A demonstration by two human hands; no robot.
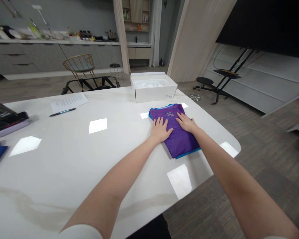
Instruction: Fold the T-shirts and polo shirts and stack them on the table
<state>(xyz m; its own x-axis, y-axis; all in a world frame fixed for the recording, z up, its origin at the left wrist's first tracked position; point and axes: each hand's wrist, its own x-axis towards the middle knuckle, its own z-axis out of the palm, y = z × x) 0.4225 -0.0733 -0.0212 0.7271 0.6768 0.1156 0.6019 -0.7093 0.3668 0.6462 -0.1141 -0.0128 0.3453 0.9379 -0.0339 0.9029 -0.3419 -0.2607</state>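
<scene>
- In the head view, our left hand [160, 130] and right hand [186, 122] press flat, fingers spread, grasping nothing, on a folded purple jersey [181, 141] with blue trim, at centre right of the white table [64, 159].
- The folding looks done; the jersey lies outside the open white box [153, 89], which stands beyond it at upper centre.

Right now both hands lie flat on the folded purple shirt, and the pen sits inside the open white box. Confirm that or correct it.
The pen is wrong: the head view shows it lying on the white table beside a sheet of paper, not inside the open white box. The left hand and right hand do lie flat on the folded purple shirt.
</scene>
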